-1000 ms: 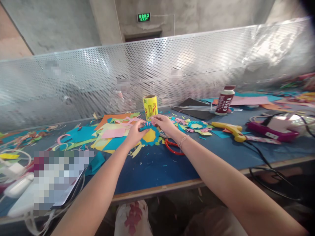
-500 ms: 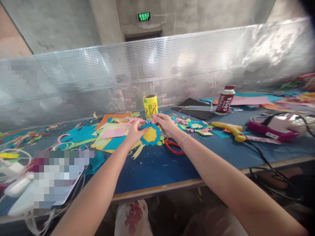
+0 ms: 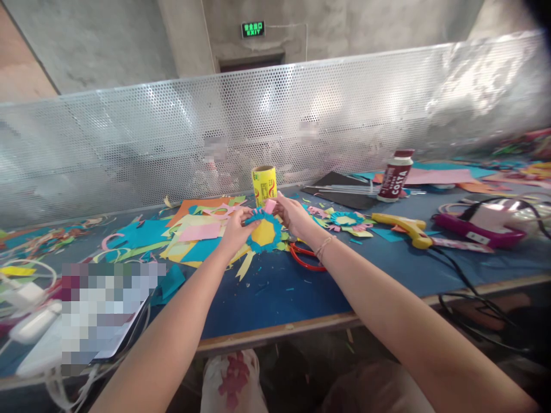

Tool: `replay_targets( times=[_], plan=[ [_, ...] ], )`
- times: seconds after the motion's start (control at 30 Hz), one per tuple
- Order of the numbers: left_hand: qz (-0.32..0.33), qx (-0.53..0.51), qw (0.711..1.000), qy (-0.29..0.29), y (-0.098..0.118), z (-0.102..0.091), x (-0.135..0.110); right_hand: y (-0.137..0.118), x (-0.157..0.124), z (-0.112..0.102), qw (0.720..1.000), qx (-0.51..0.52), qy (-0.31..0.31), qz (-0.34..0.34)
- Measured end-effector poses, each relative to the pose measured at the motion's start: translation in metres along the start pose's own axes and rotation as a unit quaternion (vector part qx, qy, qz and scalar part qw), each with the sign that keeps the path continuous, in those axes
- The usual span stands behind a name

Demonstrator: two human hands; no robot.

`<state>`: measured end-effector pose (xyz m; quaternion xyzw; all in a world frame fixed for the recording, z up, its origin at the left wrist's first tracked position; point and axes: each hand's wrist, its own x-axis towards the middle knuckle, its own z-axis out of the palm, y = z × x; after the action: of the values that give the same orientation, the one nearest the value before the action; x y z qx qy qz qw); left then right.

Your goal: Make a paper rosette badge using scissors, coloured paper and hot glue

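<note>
A paper flower (image 3: 262, 234) with a yellow centre and a ruffled blue rim is upright above the blue table. My left hand (image 3: 237, 228) pinches it by its left edge, thumb in front. From its upper rim sticks up a pink paper piece (image 3: 270, 206). Just right of this piece is my right hand (image 3: 293, 217), its fingers loosely apart and seemingly holding nothing; whether a fingertip still touches the pink paper is hard to tell. Red-handled scissors (image 3: 305, 256) lie beside my right wrist, their blades hidden.
Behind the flower stands a yellow cardboard roll (image 3: 264, 182). To the right are another paper flower (image 3: 345, 219), a yellow glue gun (image 3: 404, 226) with a black cord, and a Costa bottle (image 3: 395, 176). Coloured paper (image 3: 200, 231) lies left; a perforated metal screen (image 3: 172, 137) borders the back.
My right hand has shifted slightly right, and its fingers have loosened from the pink piece, which now shows more fully. My left hand keeps its hold on the flower.
</note>
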<state>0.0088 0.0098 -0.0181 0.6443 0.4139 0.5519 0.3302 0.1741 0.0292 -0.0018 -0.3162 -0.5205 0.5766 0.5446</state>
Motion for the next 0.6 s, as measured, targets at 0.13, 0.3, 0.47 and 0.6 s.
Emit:
replay_targets(
  times=[0.13,0.3,0.47,0.6],
  plan=[
    [-0.005,-0.008,1.0,0.012,-0.0007,0.0002,0.0006,-0.0017,-0.0014,-0.0016,1.0,0.023,-0.014,-0.014],
    [-0.001,-0.006,1.0,0.008,-0.0014,0.0008,0.0004,0.0014,-0.0006,-0.0025,0.999,-0.034,-0.005,-0.039],
    [0.0,-0.003,1.0,0.007,-0.003,0.0009,0.0008,0.0036,0.0013,-0.0021,0.999,-0.037,0.002,-0.036],
    [0.004,-0.002,1.0,0.009,-0.0027,0.0007,0.0007,0.002,-0.0008,0.0,0.999,-0.025,0.011,-0.027]
  ],
)
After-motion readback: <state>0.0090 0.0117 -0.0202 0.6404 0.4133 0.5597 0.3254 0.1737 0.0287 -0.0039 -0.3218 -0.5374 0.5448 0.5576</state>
